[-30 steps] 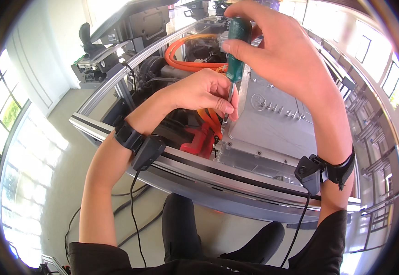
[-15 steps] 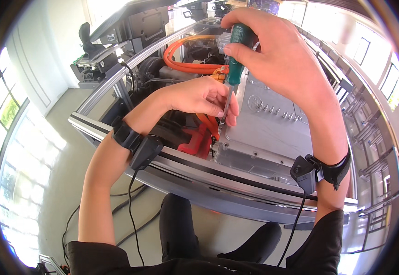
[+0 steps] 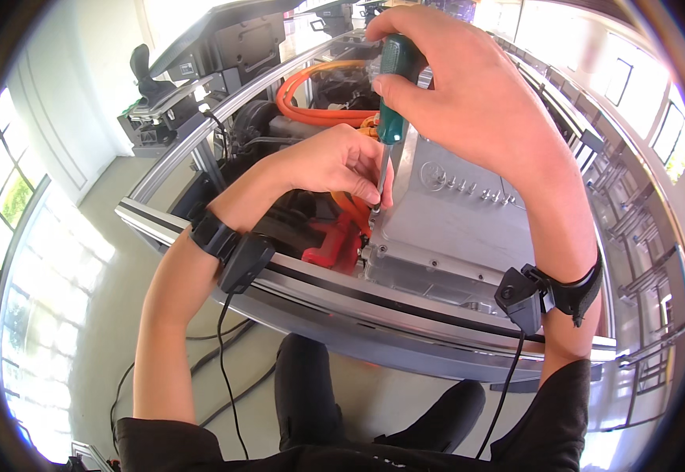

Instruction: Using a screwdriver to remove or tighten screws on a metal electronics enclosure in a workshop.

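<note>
My right hand (image 3: 460,86) is wrapped round the green handle of a screwdriver (image 3: 392,118), which stands nearly upright. Its thin metal shaft runs down to the left edge of a grey metal housing (image 3: 452,228). My left hand (image 3: 342,164) is closed about the lower shaft, thumb and fingers just above the tip. The tip meets a small fastener (image 3: 374,211) on the housing's edge, partly covered by the fingers. Several loose bolts (image 3: 472,189) stand in a row on top of the housing, right of the screwdriver.
An aluminium frame rail (image 3: 358,303) crosses in front of me. Orange cables (image 3: 311,114) loop behind my left hand, and a red part (image 3: 334,245) sits below it. A black lever (image 3: 141,63) stands at far left. Thin cords hang from both wrist straps.
Both hands and the screwdriver have shifted slightly left in the picture. The screwdriver stands a little more upright, and the left fingers remain around its lower shaft.
</note>
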{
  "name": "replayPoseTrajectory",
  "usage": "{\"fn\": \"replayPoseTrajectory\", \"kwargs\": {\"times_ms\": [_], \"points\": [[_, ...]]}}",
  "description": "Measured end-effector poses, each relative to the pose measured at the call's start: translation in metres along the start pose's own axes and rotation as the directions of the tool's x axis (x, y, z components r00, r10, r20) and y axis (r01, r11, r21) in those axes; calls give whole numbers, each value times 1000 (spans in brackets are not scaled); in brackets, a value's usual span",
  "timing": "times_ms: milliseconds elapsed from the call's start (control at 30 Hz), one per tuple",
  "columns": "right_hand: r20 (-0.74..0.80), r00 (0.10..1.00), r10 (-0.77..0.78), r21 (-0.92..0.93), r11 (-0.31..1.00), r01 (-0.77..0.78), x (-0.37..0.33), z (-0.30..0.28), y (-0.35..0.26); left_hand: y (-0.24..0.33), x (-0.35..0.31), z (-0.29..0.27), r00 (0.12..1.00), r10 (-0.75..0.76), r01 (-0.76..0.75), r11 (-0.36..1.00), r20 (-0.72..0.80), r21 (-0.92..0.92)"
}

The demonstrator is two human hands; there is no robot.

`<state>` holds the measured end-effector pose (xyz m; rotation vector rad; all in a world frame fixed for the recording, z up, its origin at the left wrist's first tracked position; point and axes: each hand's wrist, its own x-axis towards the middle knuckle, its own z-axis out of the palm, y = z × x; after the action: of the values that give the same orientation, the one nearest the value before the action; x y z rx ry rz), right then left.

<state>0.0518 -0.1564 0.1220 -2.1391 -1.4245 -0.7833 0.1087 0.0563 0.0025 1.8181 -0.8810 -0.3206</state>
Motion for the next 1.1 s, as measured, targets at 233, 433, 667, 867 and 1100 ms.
{"fn": "replayPoseTrajectory", "kwargs": {"times_ms": [233,433,667,867,1100], "points": [[-51,998,-21,-7,1000,21,-1,4,2,-2,1,1,998,-31,30,999,-53,-20],[-13,1000,20,29,999,-20,6,4,9,6,0,2,998,-65,65,998,-22,-14],[-67,996,65,27,998,-63,4,14,18,11,-5,1,990,114,-94,972,81,-216],[4,999,-40,21,999,40,10,12,26,6,-4,-3,993,102,-87,977,66,-197],[1,999,35,3,999,-35,0,0,1,2,-2,-3,994,108,-106,984,7,-141]]}}
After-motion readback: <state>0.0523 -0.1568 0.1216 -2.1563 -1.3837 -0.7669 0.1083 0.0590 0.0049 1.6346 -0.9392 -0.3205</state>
